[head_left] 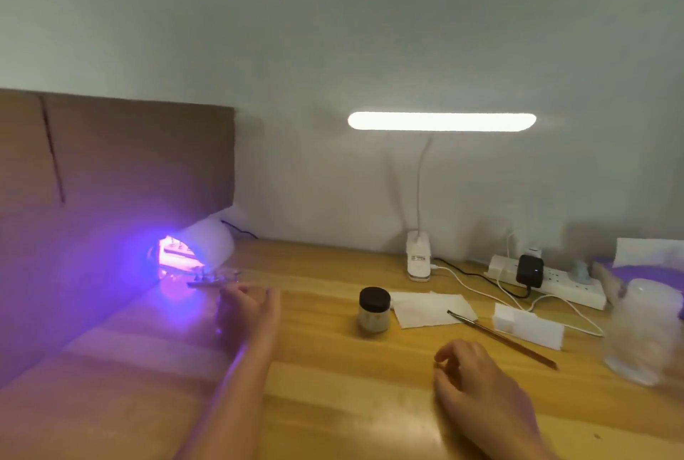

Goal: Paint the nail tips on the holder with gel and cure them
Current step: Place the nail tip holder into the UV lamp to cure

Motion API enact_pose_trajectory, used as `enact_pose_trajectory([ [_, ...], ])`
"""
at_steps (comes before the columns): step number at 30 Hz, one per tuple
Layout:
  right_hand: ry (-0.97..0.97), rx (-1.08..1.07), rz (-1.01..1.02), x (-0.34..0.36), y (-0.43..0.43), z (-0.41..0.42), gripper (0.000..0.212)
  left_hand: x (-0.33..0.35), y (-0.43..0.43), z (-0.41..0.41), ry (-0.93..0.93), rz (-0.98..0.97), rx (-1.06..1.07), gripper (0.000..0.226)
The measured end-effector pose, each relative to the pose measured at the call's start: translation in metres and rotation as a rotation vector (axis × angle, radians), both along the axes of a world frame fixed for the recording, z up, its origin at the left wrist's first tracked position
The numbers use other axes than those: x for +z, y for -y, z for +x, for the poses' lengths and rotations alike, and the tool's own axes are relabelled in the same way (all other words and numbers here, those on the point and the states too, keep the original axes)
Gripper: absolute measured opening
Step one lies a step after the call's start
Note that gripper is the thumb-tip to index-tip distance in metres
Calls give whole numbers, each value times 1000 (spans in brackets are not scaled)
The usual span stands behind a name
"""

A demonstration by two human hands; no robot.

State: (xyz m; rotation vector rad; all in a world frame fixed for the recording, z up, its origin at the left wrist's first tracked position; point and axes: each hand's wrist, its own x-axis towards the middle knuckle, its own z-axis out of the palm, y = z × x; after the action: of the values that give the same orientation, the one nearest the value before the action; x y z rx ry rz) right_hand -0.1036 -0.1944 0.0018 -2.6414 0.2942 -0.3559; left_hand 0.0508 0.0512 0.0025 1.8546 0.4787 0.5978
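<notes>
Left hand [248, 306] is up at the centre-left of the frame, fingers spread loosely, with the tips right at the near end of the holder [213, 280]. It's too blurry to tell if it's actually pinching the strip or just touching it. Right hand [477, 382] is lower right, resting on the wooden surface [333, 415] with fingers loosely curled and nothing in them.

The holder lies across the mouth of the curing lamp [207, 245], half in the purple glow. The tips on it are too small and washed out to judge. Looks like there might be another strip further inside, hard to say.

To the right, mid-frame, is the gel jar [374, 309] with its black lid on. Beside it the brush [499, 337] lies with its head on a tissue [431, 308]. A cardboard sheet [111, 182] stands on the left by the lamp.

What I'd worry about:
- The strip is thin and sits at the very edge of the opening, so a clumsy nudge could tilt it or knock the tips against the lamp housing. Uncured gel would smear.
- If it stops half outside the lamp, the outer tips probably cure unevenly.
- Fingertips that close to wet tips could easily leave a print.
</notes>
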Motion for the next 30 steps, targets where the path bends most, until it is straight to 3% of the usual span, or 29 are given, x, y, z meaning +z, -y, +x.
enact_pose_trajectory([
  [4, -12, 33, 52, -4, 12, 2, 4, 3, -37, 9, -211, 171, 35, 73],
  [7, -75, 78, 70, -3, 16, 6, 5, 9, -58, 21, -242, 108, 35, 62],
  [11, -111, 123, 70, 4, 15, 12, 6, 8, -77, 49, -321, -38, -158, 75],
  [14, -116, 106, 80, 6, 13, 14, 7, 5, -81, 66, -325, 196, -75, 116],
  [16, -111, 83, 96, 4, 14, 16, 7, 3, -81, 74, -309, 267, -72, 128],
  [22, -107, 53, 135, 1, 16, 17, 7, -7, -86, 90, -298, 309, -44, 121],
  [27, -72, -4, 187, -3, 16, 14, 7, -17, -82, 76, -228, 156, -308, 90],
  [29, -34, -37, 198, -5, 14, 11, 8, -21, -80, 59, -223, 346, -242, 92],
  [30, -15, -49, 205, -5, 13, 9, 8, -21, -77, 48, -282, 529, -180, 107],
])
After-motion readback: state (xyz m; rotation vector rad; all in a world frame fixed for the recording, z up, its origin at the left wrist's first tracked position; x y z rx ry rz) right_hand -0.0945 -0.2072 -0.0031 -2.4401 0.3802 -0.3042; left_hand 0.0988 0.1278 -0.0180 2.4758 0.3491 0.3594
